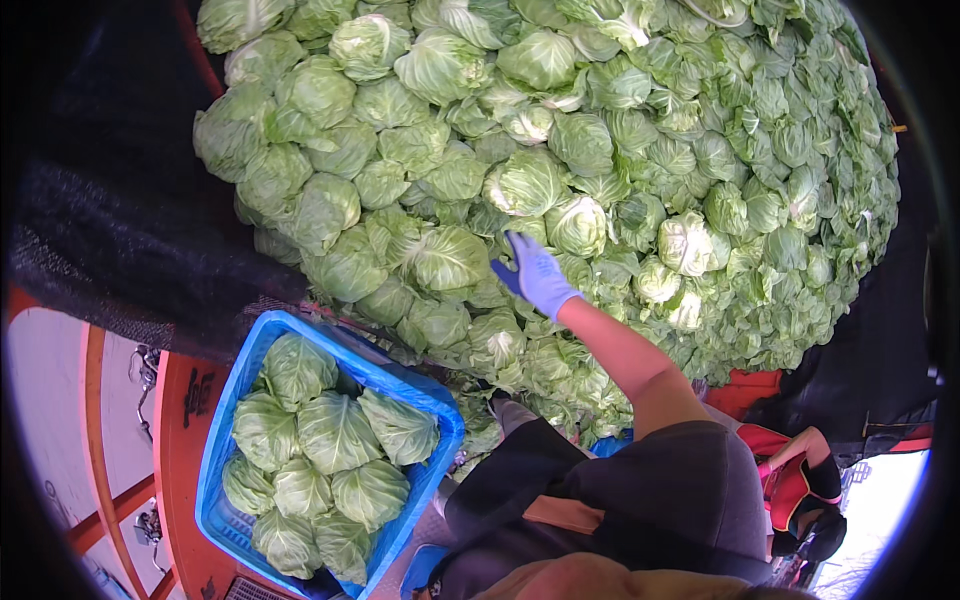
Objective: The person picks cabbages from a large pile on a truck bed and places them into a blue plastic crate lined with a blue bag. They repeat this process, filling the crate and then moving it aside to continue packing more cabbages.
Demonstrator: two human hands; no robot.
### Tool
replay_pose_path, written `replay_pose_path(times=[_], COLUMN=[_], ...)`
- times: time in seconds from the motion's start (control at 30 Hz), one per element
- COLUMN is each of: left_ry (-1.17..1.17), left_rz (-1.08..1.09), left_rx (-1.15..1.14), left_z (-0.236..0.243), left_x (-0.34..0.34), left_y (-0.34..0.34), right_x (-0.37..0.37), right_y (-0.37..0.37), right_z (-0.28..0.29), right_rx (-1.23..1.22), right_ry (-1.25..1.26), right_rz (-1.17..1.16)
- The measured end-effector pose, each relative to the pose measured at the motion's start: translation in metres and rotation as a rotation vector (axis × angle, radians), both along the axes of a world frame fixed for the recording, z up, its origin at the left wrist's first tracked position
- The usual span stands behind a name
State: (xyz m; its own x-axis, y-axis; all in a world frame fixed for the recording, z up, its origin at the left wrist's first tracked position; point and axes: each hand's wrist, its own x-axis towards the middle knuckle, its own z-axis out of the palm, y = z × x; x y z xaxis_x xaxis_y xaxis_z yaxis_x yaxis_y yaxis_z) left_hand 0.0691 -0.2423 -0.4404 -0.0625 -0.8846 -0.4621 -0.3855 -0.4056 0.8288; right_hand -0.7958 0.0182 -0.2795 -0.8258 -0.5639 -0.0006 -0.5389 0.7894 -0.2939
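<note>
A large heap of green cabbage heads [600, 150] fills the upper half of the head view. My right hand [535, 277], in a light blue glove, reaches up into the heap with fingers spread flat, resting on a cabbage [575, 225] near the middle of the pile and holding nothing. My bare forearm [630, 355] runs down to a dark sleeve [650, 490] at the lower right. My left hand is out of sight.
A blue plastic crate [250, 350] at the lower left holds several cabbage heads [335, 430]. Black netting [130, 250] hangs along the left of the heap. Red metal framing [185, 400] lies under the crate. A red and black object [800, 490] sits at the lower right.
</note>
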Motion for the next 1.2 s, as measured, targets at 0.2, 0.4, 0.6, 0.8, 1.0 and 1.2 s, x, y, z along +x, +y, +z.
replay_pose_path(times=[0.2, 0.4, 0.6, 0.8, 1.0, 1.2], left_ry=[-0.526, 0.012, 0.406, 1.19, 1.284, 1.193], left_rz=[0.2, -0.462, -0.732, -0.143, -0.334, -0.795], left_rx=[-0.331, -0.065, 0.81, 0.784, 0.979, 0.427], left_z=[0.112, 0.245, 0.076, -0.057, 0.019, 0.07], left_x=[-0.095, -0.566, -0.884, -0.955, -0.948, -0.948], left_y=[-0.021, 0.054, 0.161, 0.197, 0.206, 0.189], right_x=[-0.168, -0.188, -0.26, -0.128, -0.149, -0.197], right_y=[0.138, 0.064, 0.035, 0.034, 0.067, 0.09], right_z=[-0.012, -0.037, -0.121, -0.096, 0.007, 0.009], right_rx=[0.517, -0.128, -0.279, -0.136, -0.223, -0.304], right_ry=[-0.221, 0.077, -0.44, 0.219, -0.014, -0.171], right_rz=[-0.615, -0.221, -0.492, 0.079, -0.071, -0.257])
